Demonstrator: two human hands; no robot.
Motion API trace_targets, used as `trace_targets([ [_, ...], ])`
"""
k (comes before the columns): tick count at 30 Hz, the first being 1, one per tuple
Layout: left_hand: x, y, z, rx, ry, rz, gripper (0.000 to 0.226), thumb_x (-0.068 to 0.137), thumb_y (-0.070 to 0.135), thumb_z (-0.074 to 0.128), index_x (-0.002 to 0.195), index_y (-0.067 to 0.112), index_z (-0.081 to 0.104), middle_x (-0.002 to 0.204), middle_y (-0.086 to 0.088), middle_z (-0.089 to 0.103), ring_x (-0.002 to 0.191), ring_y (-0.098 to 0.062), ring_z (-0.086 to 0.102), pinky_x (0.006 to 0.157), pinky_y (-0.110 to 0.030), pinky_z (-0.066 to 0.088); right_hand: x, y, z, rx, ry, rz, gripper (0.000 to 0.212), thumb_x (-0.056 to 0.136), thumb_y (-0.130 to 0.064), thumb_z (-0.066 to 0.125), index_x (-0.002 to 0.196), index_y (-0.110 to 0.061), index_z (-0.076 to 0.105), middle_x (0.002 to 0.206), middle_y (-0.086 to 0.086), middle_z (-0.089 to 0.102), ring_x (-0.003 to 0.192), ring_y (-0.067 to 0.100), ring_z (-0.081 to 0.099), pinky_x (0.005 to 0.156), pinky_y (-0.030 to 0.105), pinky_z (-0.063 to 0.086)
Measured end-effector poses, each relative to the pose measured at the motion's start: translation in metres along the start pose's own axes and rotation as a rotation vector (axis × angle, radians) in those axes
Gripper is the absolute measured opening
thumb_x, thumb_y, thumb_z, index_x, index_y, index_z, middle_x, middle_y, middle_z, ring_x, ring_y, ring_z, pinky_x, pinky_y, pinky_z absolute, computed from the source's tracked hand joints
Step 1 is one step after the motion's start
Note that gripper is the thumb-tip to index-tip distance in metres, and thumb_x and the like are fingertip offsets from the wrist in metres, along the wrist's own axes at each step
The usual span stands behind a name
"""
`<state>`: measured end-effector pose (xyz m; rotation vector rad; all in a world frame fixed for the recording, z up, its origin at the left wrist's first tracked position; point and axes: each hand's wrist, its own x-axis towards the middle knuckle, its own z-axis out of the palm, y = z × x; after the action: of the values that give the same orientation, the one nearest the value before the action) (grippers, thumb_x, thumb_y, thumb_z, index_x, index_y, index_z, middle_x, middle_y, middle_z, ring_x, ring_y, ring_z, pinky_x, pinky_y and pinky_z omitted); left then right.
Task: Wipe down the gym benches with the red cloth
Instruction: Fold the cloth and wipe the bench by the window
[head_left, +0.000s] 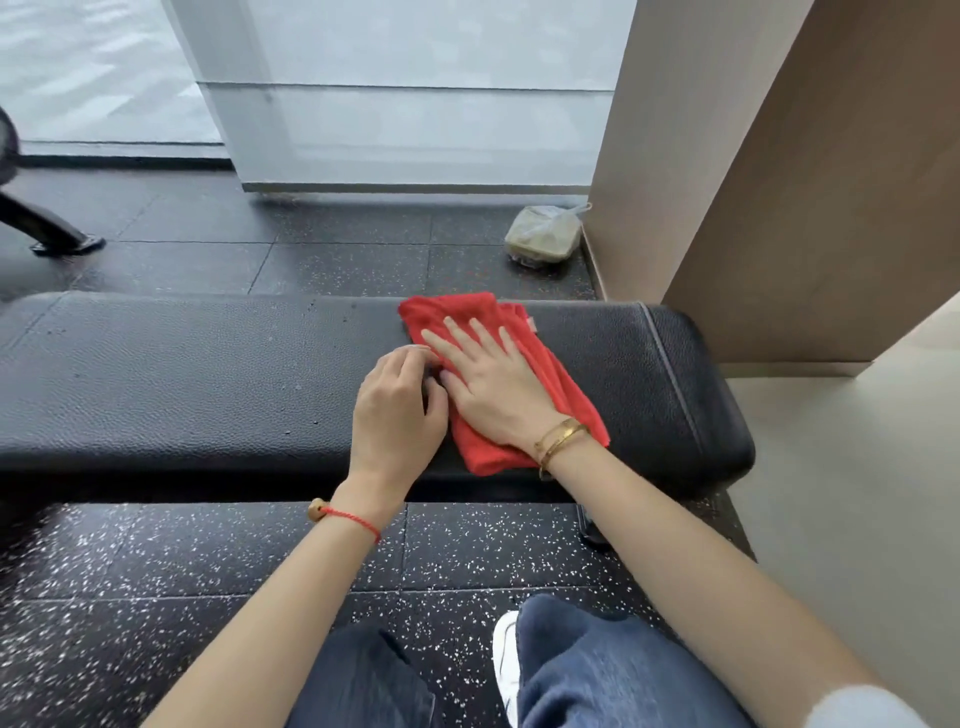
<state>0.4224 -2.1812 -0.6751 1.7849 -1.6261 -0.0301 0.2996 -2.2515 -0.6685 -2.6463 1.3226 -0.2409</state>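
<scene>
A folded red cloth (545, 364) lies on the right part of a long black padded bench (182, 374) that runs across the view. My right hand (488, 384) presses flat on the cloth with its fingers spread and straight. My left hand (397, 410) sits just to the left of it, fingers curled at the cloth's left edge; its fingertips are hidden, so I cannot tell whether they pinch the cloth.
Black speckled rubber floor tiles (156, 561) lie in front of and behind the bench. A bagged container (543, 236) sits on the floor by a beige wall (779, 182) at the right. A black machine leg (52, 228) stands far left. My knees are below.
</scene>
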Motion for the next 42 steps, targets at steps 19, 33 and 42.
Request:
trace_targets([
  [19,0.002,-0.154,-0.087,0.335,0.105,-0.277,0.046,0.084,0.031,0.043,0.121,0.014,0.062,0.127,-0.008,0.061,0.123,-0.030,0.049,0.107,-0.047,0.033,0.049,-0.067,0.016,-0.008,-0.044,-0.103,0.053,0.103,-0.038,0.029,0.154,-0.036,0.015,0.164,-0.004,0.008,0.151,0.023,0.004,0.121,0.045,-0.003],
  [33,0.002,-0.156,-0.090,0.276,0.107,-0.288,0.041,0.086,0.027,0.048,0.123,0.016,0.062,0.131,-0.003,0.059,0.127,-0.025,0.046,0.111,-0.046,0.030,0.068,-0.028,0.007,-0.002,-0.061,0.060,0.052,0.103,-0.039,0.027,0.154,-0.038,0.015,0.164,-0.005,0.005,0.151,0.024,0.004,0.121,0.045,-0.002],
  [42,0.002,-0.160,-0.088,0.311,0.120,-0.281,0.040,0.085,0.026,0.051,0.123,0.017,0.062,0.130,-0.002,0.060,0.126,-0.024,0.047,0.110,-0.044,0.030,0.074,-0.127,0.030,-0.004,-0.066,-0.263,0.052,0.103,-0.039,0.030,0.153,-0.038,0.016,0.163,-0.006,0.011,0.151,0.021,0.006,0.121,0.044,-0.003],
])
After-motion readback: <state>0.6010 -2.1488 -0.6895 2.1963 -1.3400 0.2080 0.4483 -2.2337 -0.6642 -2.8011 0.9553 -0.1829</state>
